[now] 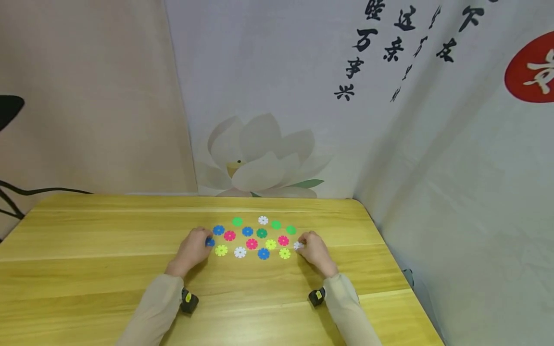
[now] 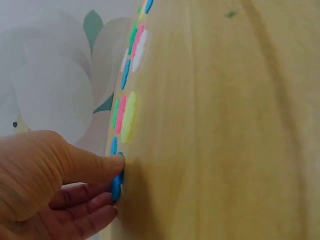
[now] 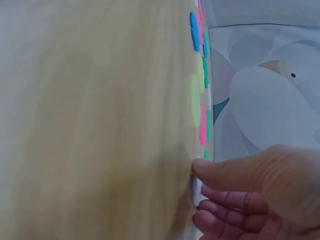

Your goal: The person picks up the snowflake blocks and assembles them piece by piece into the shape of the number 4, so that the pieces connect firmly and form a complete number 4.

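Notched, flower-like plastic discs lie spread on the wooden table in blue, pink, yellow, green and white. At the left end of the group my left hand (image 1: 193, 249) pinches a blue disc (image 2: 117, 187) between thumb and fingers; part of the disc is hidden by the thumb. At the right end, a white disc (image 3: 196, 190) is pinched by my right hand (image 1: 315, 250), its thumb at the near face. Close to the left hand are a yellow disc (image 1: 221, 250) and another blue disc (image 1: 218, 230). A yellow disc (image 1: 284, 253) and a pink disc (image 1: 283, 240) lie near the right hand.
The wooden table (image 1: 108, 230) reaches back to a cloth backdrop (image 1: 268, 72) with a printed flower and black writing. More cloth hangs along the table's right edge. Black cables (image 1: 43, 191) run behind the left back corner. Both wrists carry a small black camera (image 1: 189, 302).
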The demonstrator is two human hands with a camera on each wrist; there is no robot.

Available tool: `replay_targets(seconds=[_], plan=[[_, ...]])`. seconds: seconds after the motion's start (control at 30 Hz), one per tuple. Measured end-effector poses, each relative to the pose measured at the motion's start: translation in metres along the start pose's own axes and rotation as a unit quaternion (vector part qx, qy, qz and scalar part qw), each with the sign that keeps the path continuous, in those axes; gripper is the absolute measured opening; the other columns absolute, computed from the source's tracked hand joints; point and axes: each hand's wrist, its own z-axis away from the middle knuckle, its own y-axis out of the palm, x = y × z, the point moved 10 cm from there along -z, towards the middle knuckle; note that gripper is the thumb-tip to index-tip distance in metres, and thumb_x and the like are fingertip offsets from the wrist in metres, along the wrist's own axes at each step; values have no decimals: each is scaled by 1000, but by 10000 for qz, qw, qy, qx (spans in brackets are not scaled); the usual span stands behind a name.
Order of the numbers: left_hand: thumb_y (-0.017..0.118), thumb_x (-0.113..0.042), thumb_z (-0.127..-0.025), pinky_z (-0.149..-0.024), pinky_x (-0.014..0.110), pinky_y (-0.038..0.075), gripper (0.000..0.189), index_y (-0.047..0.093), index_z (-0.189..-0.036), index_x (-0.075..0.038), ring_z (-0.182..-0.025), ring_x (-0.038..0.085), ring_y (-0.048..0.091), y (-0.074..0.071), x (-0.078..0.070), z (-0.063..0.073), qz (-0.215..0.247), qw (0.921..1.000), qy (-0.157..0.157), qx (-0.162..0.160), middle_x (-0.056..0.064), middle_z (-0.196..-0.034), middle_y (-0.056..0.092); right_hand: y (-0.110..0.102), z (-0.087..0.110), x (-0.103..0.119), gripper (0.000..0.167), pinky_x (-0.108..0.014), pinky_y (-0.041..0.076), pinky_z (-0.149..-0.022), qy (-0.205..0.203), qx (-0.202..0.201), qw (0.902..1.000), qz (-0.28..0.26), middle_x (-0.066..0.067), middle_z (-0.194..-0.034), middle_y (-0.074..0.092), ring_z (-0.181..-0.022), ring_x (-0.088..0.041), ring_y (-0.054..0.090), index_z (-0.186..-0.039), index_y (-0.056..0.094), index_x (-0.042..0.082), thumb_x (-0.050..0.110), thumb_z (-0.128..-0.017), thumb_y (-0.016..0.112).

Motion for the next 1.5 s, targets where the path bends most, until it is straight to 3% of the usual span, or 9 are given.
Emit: replay_targets(seconds=[0.37,0.63,0.73,0.87,1.0,1.17,1.3,1.4,1.5], plan=[[66,6,-70,-72,43,53,18,63,-88,9,-77,26,53,-4,6,-2,466,9987,-64,191,15,-84,57,4,-9,-6,26,-30,50,-63,449,533,9965,-461,-7,-79,57,-72,-19,53,-85,57,-1,2,-71,78],[74,4,-70,-67,36,50,17,63,-83,3,-74,22,52,-1,13,-1,982,9950,-46,169,9,-79,59,0,-6,-8,28,-26,45,-59,320,299,9959,-789,-8,-75,56,-68,-16,49,-85,56,0,-1,-69,79],[69,8,-73,-69,39,53,11,66,-83,6,-76,24,56,-3,12,1,1212,9925,155,81,12,-80,64,-1,-5,-11,25,-25,44,-58,306,181,9951,-925,-6,-73,55,-66,-15,48,-85,57,1,-3,-71,77],[58,15,-75,-74,44,55,20,67,-92,12,-82,30,61,-7,10,6,1385,9900,261,-36,23,-91,67,-2,-4,-13,21,-24,45,-58,254,50,9931,-1140,-5,-72,54,-66,-15,49,-84,57,1,-7,-73,73],[58,15,-75,-72,41,55,24,65,-98,15,-81,30,60,-14,14,10,1428,9896,32,-184,23,-90,66,-1,-2,-15,16,-22,47,-57,284,-27,9920,-1226,-5,-73,57,-66,-14,50,-85,61,-1,-6,-75,72],[67,8,-77,-61,27,52,10,67,-87,10,-70,21,58,-19,23,12,1676,9841,-384,-457,14,-78,66,-2,1,-15,8,-20,46,-52,387,-135,9891,-1417,-4,-69,59,-61,-12,52,-79,64,-1,-1,-78,72],[67,5,-81,-56,23,55,9,65,-87,12,-65,21,63,-15,29,13,2311,9687,-807,-410,13,-74,65,-1,6,-7,9,-20,48,-47,437,-68,9771,-2082,-9,-64,61,-54,-15,56,-75,65,-2,1,-82,69],[65,6,-82,-57,26,58,12,62,-89,15,-65,24,67,-11,29,14,2972,9481,-1082,-328,13,-73,63,1,9,1,11,-24,52,-48,529,41,9642,-2597,-15,-66,64,-54,-16,58,-77,66,-6,1,-86,65],[65,9,-82,-59,30,59,12,60,-89,17,-64,24,68,-8,22,15,3467,9305,-1139,-314,13,-71,63,1,12,12,15,-27,54,-50,565,84,9573,-2835,-19,-68,64,-54,-15,57,-79,66,-9,2,-88,62]])
